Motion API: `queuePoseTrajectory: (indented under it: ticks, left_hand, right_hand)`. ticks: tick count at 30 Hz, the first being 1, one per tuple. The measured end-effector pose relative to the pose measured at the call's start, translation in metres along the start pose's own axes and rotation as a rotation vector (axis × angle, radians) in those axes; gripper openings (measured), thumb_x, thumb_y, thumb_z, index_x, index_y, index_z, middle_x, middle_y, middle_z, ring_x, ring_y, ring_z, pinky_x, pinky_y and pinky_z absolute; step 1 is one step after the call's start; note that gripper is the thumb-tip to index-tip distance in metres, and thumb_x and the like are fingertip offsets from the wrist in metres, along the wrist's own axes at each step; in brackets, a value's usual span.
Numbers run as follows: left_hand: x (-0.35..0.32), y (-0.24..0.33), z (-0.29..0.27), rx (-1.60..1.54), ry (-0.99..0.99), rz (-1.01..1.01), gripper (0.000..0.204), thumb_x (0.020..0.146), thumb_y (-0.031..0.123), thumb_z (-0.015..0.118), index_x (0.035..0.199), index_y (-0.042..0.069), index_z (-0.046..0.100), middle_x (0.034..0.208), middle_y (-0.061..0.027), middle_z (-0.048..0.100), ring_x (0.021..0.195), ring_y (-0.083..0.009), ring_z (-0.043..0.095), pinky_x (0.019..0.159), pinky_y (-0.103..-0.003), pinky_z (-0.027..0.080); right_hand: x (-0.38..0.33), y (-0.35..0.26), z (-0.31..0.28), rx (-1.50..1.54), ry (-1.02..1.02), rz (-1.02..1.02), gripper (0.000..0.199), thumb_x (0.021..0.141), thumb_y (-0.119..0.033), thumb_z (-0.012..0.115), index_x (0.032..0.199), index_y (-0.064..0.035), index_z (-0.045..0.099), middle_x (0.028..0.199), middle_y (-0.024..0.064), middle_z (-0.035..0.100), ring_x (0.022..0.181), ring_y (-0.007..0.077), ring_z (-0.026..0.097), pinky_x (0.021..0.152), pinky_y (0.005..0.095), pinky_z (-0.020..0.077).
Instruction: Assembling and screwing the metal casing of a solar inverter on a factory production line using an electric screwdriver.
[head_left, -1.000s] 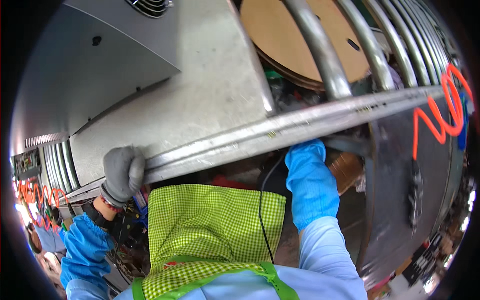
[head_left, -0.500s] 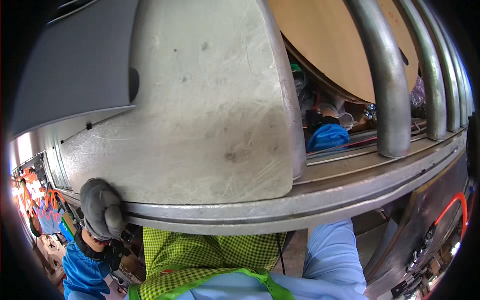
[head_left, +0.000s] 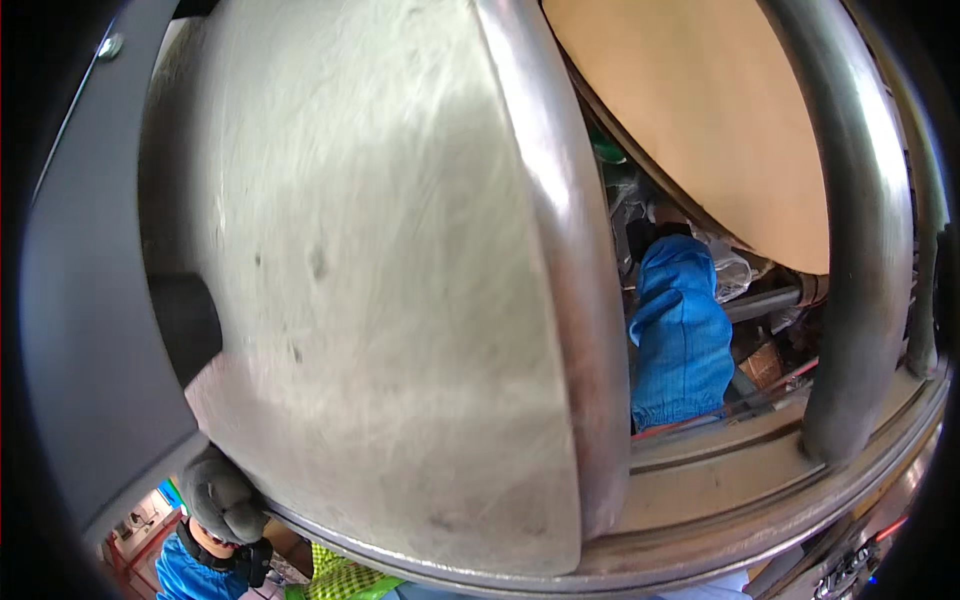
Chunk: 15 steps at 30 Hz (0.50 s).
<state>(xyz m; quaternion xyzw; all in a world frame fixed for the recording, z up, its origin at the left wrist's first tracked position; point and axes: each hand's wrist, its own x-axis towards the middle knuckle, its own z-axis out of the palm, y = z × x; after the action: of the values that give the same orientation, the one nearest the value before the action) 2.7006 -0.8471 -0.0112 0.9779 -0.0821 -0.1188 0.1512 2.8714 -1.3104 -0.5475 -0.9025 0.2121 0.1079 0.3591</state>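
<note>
My left hand (head_left: 222, 497), in a grey glove, grips the lower rim of a big brushed-metal panel (head_left: 380, 300) that fills most of the view. My right hand (head_left: 682, 335), in a blue glove, reaches up into the gap behind the panel's rounded edge and a curved metal rail (head_left: 760, 500). Its fingertips sit near dark parts and crumpled plastic (head_left: 730, 270) inside. The panel edge hides the fingers, so what they touch does not show. A thick steel tube (head_left: 850, 250) stands just right of this hand.
A large tan disc (head_left: 700, 110) leans at the top right behind the tubes. A dark grey housing (head_left: 70, 330) runs down the left. My yellow-green checked vest (head_left: 345, 578) shows at the bottom edge, with red items (head_left: 130, 540) lower left.
The view has moved much closer to the metal panel. My right hand has gone from below the rail up into the gap behind it. My left hand keeps its grip on the rim.
</note>
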Motion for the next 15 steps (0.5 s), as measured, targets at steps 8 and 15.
queuePoseTrajectory:
  ticks: [8,15]
  left_hand:
    - [-0.014,-0.014,-0.008,0.062,0.011,0.157,0.040,0.087,0.042,0.058,0.059,0.014,0.054,0.066,-0.0084,0.060,0.059,-0.0310,0.055,0.065,-0.045,0.045]
    - [0.001,-0.008,-0.001,0.161,0.084,0.283,0.027,0.085,0.033,0.052,0.069,0.012,0.049,0.066,-0.0084,0.052,0.057,-0.0304,0.050,0.059,-0.045,0.042]
  right_hand:
    - [-0.006,-0.009,0.013,-0.186,-0.124,0.009,0.078,0.080,-0.071,0.049,0.137,-0.0166,0.049,0.149,0.0104,0.041,0.131,0.0370,0.043,0.103,0.0495,0.0405]
    - [-0.065,-0.070,-0.034,-0.386,-0.201,0.011,0.078,0.081,-0.070,0.048,0.137,-0.0159,0.049,0.149,0.0105,0.041,0.130,0.0376,0.044,0.102,0.0494,0.0418]
